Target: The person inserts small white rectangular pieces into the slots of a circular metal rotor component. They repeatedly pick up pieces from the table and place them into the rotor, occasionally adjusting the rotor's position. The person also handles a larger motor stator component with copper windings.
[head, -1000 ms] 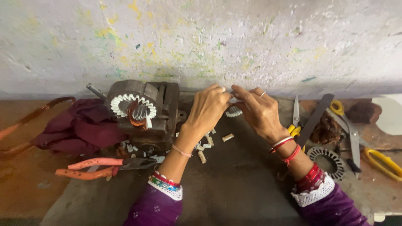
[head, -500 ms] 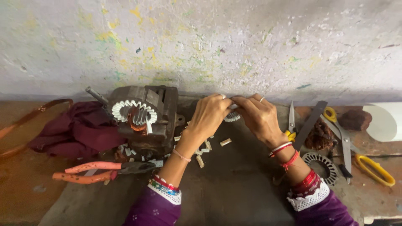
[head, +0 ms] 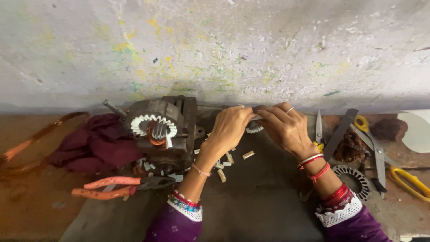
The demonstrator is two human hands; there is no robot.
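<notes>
My left hand (head: 230, 127) and my right hand (head: 286, 127) meet at the middle back of the bench, fingertips together. Both pinch a small round toothed metal part (head: 254, 127) with white strips in its slots; most of it is hidden by the fingers. To the left stands a dark motor housing (head: 163, 127) with a ring of white insulation slips and copper winding in its bore. Several small white paper slips (head: 226, 162) lie on the dark mat under my left wrist.
Orange-handled pliers (head: 118, 186) lie at the front left, next to a maroon cloth (head: 92, 145). Right of my right hand are small scissors (head: 319, 131), a dark flat bar (head: 339, 133), yellow-handled scissors (head: 389, 159), a slotted metal ring (head: 354, 177) and a white sheet (head: 416, 130). A paint-flecked wall stands behind.
Both hands stay together on the small part with only slight finger movement. The view has shifted a little, so the bench items sit slightly lower in the picture.
</notes>
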